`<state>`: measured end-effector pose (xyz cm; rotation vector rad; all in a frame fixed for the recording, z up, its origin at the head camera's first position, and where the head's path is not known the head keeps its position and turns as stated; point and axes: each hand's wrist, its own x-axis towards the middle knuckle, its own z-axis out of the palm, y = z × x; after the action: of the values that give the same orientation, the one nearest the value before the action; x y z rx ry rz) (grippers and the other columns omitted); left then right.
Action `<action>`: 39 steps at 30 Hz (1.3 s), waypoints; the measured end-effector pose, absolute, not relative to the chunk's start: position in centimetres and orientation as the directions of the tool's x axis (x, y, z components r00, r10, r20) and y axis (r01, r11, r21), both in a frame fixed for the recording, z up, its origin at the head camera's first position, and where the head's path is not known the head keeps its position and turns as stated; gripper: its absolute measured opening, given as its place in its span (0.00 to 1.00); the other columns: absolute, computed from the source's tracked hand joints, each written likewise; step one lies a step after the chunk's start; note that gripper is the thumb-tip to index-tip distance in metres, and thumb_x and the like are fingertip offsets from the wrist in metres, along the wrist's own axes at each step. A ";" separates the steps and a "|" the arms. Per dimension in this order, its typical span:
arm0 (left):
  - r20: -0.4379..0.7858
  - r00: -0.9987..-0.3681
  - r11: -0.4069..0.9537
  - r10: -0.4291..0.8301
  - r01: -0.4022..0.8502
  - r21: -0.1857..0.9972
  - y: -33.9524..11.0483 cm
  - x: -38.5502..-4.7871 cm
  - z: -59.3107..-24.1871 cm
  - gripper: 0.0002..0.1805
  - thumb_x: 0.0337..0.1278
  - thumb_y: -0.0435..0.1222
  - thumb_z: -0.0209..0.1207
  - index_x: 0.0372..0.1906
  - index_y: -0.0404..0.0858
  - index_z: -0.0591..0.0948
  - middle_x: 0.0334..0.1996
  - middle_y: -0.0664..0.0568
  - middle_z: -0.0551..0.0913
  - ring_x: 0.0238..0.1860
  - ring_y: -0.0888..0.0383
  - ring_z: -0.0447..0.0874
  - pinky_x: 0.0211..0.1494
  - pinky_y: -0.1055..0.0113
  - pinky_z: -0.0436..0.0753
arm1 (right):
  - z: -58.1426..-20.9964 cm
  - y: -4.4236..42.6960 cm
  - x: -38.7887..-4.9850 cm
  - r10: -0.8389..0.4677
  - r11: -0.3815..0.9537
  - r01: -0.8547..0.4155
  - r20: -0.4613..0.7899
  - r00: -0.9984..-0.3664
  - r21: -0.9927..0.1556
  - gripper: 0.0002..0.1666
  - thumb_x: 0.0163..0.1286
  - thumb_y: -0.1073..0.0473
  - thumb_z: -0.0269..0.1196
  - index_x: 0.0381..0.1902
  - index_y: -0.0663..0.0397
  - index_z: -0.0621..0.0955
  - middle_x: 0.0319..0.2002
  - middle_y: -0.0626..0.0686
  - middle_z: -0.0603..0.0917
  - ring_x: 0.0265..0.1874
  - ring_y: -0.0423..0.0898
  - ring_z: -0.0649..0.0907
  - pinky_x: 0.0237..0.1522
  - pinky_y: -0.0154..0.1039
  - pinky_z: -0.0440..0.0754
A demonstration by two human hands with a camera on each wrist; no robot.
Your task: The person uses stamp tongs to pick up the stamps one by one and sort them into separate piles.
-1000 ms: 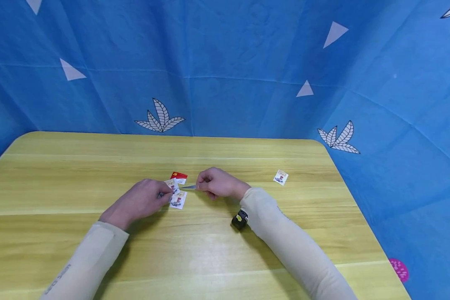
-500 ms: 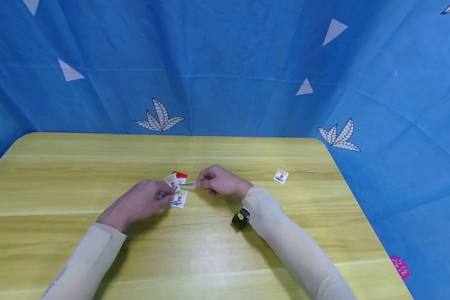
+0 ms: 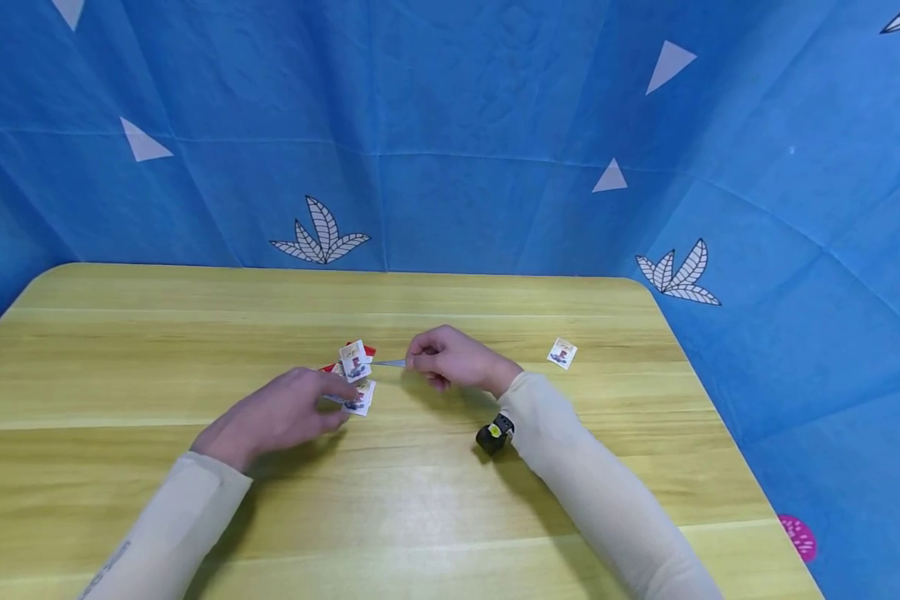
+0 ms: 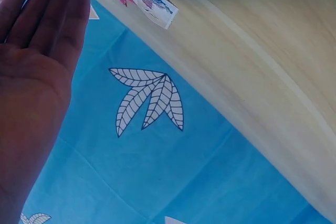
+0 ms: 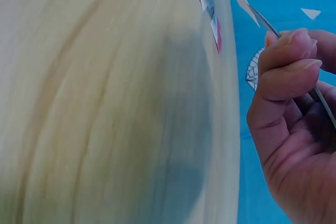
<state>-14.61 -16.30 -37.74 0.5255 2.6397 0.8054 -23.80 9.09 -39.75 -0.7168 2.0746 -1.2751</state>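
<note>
Pinched in my right hand (image 3: pixel 453 360) is a slim pair of metal tweezers (image 3: pixel 392 363), pointing left. At their tips is a small white printed stamp (image 3: pixel 355 362), seen edge-on and lifted off the table in the right wrist view. Below it lie several similar stamps (image 3: pixel 361 398) in an overlapping group, with a partly covered red stamp (image 3: pixel 371 351) behind. My left hand (image 3: pixel 281 414) hovers at the group's left side, fingers extended and holding nothing. Whether its fingertips touch a stamp I cannot tell.
A single stamp (image 3: pixel 562 353) lies apart on the right of the wooden table (image 3: pixel 435 508). A blue patterned cloth (image 3: pixel 450 108) hangs behind the table's far edge. A small black device (image 3: pixel 492 435) sits at my right wrist.
The stamp at the tweezers has come away from my left fingers and shifted up and right, over the red stamp. My right hand has moved slightly right; my left fingers have loosened.
</note>
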 end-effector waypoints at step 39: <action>-0.211 -0.886 0.815 0.413 0.256 0.520 -14.9 -14.6 -38.1 0.13 0.56 0.39 0.69 0.46 0.42 0.89 0.39 0.57 0.85 0.40 0.54 0.76 0.37 0.63 0.75 | -38.8 19.0 -23.3 -0.597 0.312 -0.083 -0.127 -0.792 -0.947 0.17 0.75 0.61 0.55 0.43 0.76 0.75 0.19 0.53 0.70 0.17 0.47 0.72 0.22 0.43 0.73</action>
<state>-14.65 -14.88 -38.08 0.5089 2.6850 0.7054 -23.27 18.99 -38.78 -0.6012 2.1245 -1.4920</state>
